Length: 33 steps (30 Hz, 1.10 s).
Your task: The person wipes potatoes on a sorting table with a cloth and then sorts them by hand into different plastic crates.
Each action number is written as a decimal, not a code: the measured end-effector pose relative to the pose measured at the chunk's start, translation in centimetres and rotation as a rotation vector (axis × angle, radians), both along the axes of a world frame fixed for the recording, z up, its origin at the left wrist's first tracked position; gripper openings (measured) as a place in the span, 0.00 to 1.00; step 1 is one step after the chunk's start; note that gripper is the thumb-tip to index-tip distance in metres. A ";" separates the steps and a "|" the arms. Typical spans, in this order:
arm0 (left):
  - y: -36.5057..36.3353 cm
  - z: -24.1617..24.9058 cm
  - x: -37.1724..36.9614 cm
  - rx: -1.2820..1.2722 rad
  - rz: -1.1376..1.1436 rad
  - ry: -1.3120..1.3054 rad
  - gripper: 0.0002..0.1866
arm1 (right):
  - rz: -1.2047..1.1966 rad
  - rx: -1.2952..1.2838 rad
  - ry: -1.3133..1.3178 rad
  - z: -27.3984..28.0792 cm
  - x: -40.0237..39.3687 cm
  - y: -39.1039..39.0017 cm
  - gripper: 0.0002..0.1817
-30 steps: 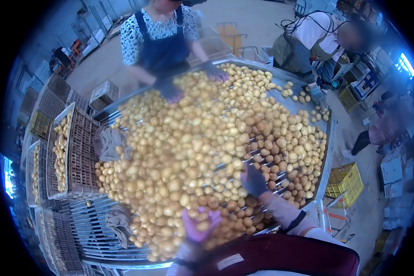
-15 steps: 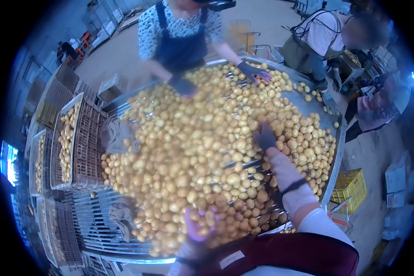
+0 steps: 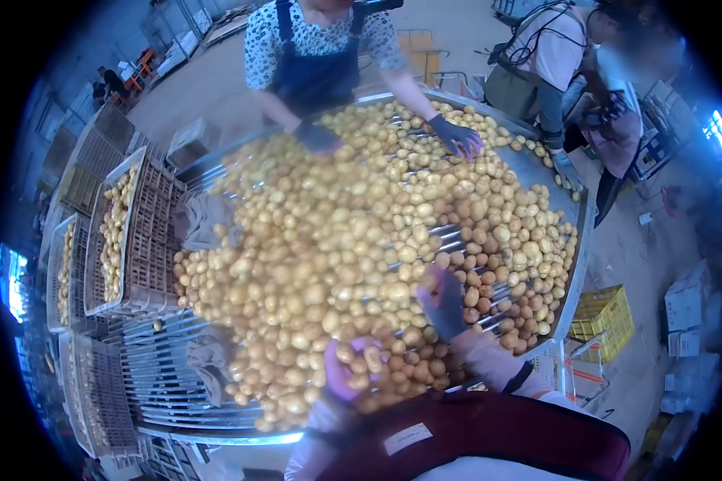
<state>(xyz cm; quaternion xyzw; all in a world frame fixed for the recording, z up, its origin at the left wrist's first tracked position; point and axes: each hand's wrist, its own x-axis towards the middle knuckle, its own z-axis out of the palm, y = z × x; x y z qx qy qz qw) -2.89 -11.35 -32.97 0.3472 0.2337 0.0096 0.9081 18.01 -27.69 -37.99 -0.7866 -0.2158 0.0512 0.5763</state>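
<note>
Potatoes (image 3: 361,240) spread across the slatted metal table (image 3: 164,377) — left hand (image 3: 338,374) half-curled, palm up, apparently so a few rest in it; right hand (image 3: 448,309) loosely open among them, holding nothing visible.

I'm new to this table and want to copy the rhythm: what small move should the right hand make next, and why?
Probably draw a few potatoes toward the left hand with the right hand: the right is over the pile with its thumb spread, and the left is cupped nearby with potatoes at its fingers.
</note>
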 end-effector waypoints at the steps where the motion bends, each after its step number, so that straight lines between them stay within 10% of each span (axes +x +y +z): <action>1: -0.4 2.0 0.4 0.032 -0.068 0.024 0.21 | 0.117 -0.025 -0.203 0.8 -2.1 0.3 0.33; 4: -1.6 10.6 1.5 -0.265 -0.132 0.172 0.19 | 0.534 -0.025 -0.077 3.4 -6.7 1.6 0.31; 6: -0.6 4.9 -0.3 -0.064 -0.162 0.186 0.20 | 0.618 0.115 -0.130 3.4 -7.7 2.2 0.29; 11: 0.7 -2.6 -3.8 0.498 -0.051 -0.101 0.19 | 0.003 -0.046 0.007 0.2 -0.1 0.5 0.23; 13: 0.6 -3.9 -4.6 0.251 0.050 -0.108 0.21 | -0.016 -0.749 -0.202 -0.3 4.9 -2.5 0.23; 17: 0.0 3.2 -2.3 -0.470 0.315 -0.102 0.19 | 0.065 -0.829 -0.280 -3.3 7.9 -4.9 0.24; 20: 1.0 -0.7 -2.2 -0.876 0.307 -0.297 0.32 | 0.114 -0.860 -0.199 -2.8 9.0 -4.8 0.23; 22: 1.0 0.8 -1.9 -0.656 0.313 -0.005 0.33 | 0.070 -0.787 -0.212 -3.4 9.2 -4.9 0.23; 27: 2.1 -3.1 -3.9 -0.707 0.211 -0.234 0.36 | 0.025 -0.565 -0.126 -5.1 8.7 -5.6 0.23; 28: 1.8 -1.6 -3.1 -0.518 0.266 -0.113 0.37 | -0.060 -0.122 0.219 -5.9 8.2 -6.4 0.22; 33: 0.8 0.7 -3.3 -0.345 0.317 -0.102 0.38 | -0.123 0.056 0.399 1.7 2.9 -13.5 0.16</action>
